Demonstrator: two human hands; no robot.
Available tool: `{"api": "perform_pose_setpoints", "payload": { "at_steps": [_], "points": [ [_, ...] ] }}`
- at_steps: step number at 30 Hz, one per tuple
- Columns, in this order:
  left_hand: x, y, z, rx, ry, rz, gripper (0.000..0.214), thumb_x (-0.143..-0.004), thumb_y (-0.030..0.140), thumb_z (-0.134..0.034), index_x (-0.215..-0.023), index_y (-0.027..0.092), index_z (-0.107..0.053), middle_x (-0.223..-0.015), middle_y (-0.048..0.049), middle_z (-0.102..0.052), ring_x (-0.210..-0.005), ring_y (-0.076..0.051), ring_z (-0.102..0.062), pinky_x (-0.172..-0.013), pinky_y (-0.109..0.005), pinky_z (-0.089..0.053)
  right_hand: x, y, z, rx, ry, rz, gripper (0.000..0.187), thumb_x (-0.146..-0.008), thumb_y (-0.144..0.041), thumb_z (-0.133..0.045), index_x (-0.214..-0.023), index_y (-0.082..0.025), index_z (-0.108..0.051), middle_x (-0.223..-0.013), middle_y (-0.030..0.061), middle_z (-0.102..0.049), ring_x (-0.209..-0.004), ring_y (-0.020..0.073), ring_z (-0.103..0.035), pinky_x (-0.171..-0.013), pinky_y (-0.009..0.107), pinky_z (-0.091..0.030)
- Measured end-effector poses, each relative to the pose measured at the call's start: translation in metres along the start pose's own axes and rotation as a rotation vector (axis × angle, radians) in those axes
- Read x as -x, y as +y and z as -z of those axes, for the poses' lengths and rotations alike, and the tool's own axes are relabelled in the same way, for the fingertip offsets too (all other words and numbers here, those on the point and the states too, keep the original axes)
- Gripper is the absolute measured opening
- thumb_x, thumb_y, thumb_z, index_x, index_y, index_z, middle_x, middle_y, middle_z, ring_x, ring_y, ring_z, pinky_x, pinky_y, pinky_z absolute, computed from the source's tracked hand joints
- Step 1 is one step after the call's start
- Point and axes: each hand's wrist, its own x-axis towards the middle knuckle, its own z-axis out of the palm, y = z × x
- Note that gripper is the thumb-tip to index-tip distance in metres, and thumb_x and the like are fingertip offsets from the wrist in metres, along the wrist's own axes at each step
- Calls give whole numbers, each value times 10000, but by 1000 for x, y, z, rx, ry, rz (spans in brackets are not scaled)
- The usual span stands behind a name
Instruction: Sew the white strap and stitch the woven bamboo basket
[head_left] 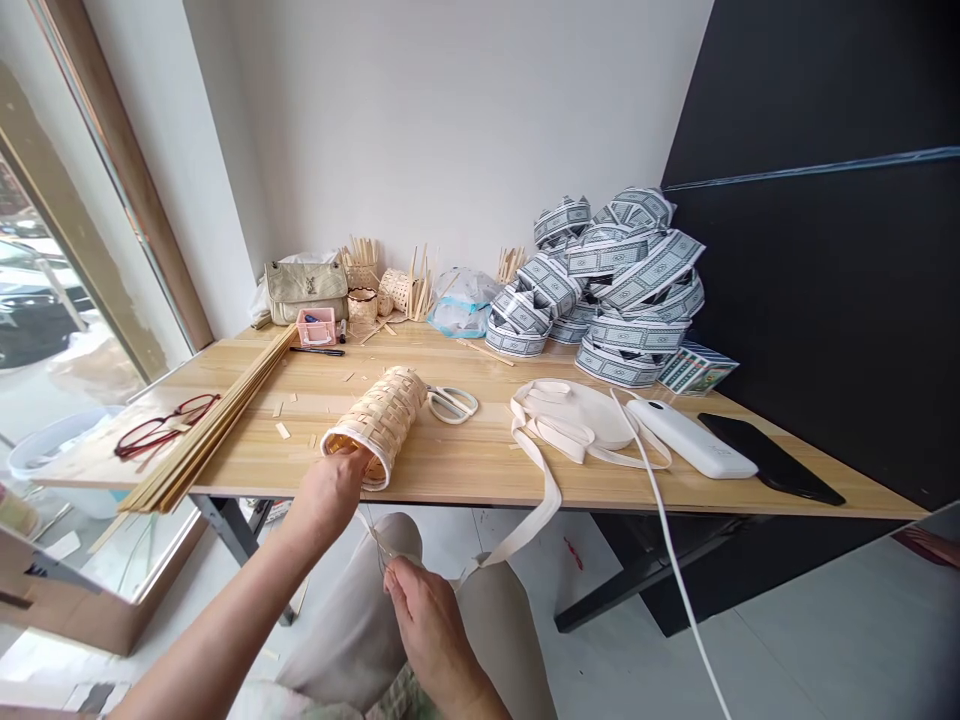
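My left arm stretches forward from the lower left, and my left hand (336, 492) reaches into the mouth of 1 woven basket (386, 405), with the wrist outside. Those fingers are hidden within, so I cannot tell how far they close or what they grip. My right hand (431, 610) is lower, over my lap, its back turned up, thumb and fingertips drawn together in a pinch on a thin strand (381, 545). The basket lies on its side near the front edge of the table (465, 470), just left of the scissors (452, 404). Its white-edged mouth faces me and slightly left; its long axis slants away to the right. A cream ribbon (551, 490) trails off the table toward my right knee. At the back, the bag (306, 292) has a dark monogram clasp too small for me to read; the stacked bands (637, 255) repeat a printed emblem, and the small box (699, 368) beside them bears print I cannot make out.
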Motion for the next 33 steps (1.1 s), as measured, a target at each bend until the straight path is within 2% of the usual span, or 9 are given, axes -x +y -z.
{"api": "perform_pose_setpoints", "payload": {
  "at_steps": [7, 12, 15, 17, 20, 23, 29, 33],
  "points": [
    [-1, 1, 9, 21, -39, -28, 293, -782, 64, -383, -875, 156, -645, -749, -91, -659, -697, -200, -609, -611, -250, -389, 2, 3, 5, 12, 3, -8, 238, -852, -189, -306, -637, -198, -406, -533, -29, -414, -477, 113, -381, -473, 233, -227],
    [-3, 2, 7, 153, -45, 59, 322, -826, 149, -338, -792, 179, -656, -516, -7, -603, -474, -144, -558, -494, -208, -393, 8, 4, 5, 32, -10, -16, 226, -834, -157, -305, -632, -200, -398, -544, -20, -437, -491, 122, -395, -482, 243, -229],
    [-5, -1, 0, 192, -25, 94, 323, -841, 215, -348, -773, 181, -662, -450, 12, -565, -390, -134, -509, -422, -204, -368, 11, 4, 2, 39, -31, -4, 221, -831, -152, -312, -632, -203, -394, -542, -19, -462, -495, 126, -411, -477, 246, -219],
    [-6, -3, -5, 179, 15, 76, 281, -832, 216, -394, -773, 188, -667, -475, 8, -571, -434, -135, -527, -463, -206, -380, 12, 3, 0, 45, -41, 0, 221, -833, -151, -313, -632, -204, -388, -537, -20, -465, -487, 124, -411, -475, 247, -209],
    [-5, -2, -9, 130, 70, 9, 213, -811, 177, -457, -788, 190, -668, -661, -34, -643, -622, -157, -587, -596, -223, -398, 11, 2, 1, 51, -58, 6, 216, -835, -152, -319, -633, -202, -378, -529, -23, -457, -480, 120, -405, -473, 248, -196],
    [-4, 0, -11, 77, 78, -28, 186, -804, 157, -481, -818, 181, -665, -773, -66, -657, -705, -181, -595, -626, -245, -383, 11, 1, 2, 53, -71, 8, 211, -837, -150, -319, -639, -200, -371, -542, -22, -467, -490, 117, -412, -477, 246, -193],
    [-7, -3, -11, 10, 55, -49, 209, -824, 190, -455, -798, 146, -658, -779, -94, -650, -678, -199, -597, -578, -261, -379, 12, 2, 3, 57, -76, -7, 209, -839, -157, -297, -642, -200, -354, -553, -15, -470, -500, 124, -421, -482, 250, -200],
    [-11, -4, -8, -2, 54, -60, 190, -774, 114, -464, -771, 125, -653, -711, -86, -645, -655, -198, -604, -580, -253, -407, 11, 5, 5, 53, -61, -20, 206, -835, -158, -290, -644, -200, -357, -562, -13, -459, -516, 128, -425, -489, 248, -215]
  ]
}}
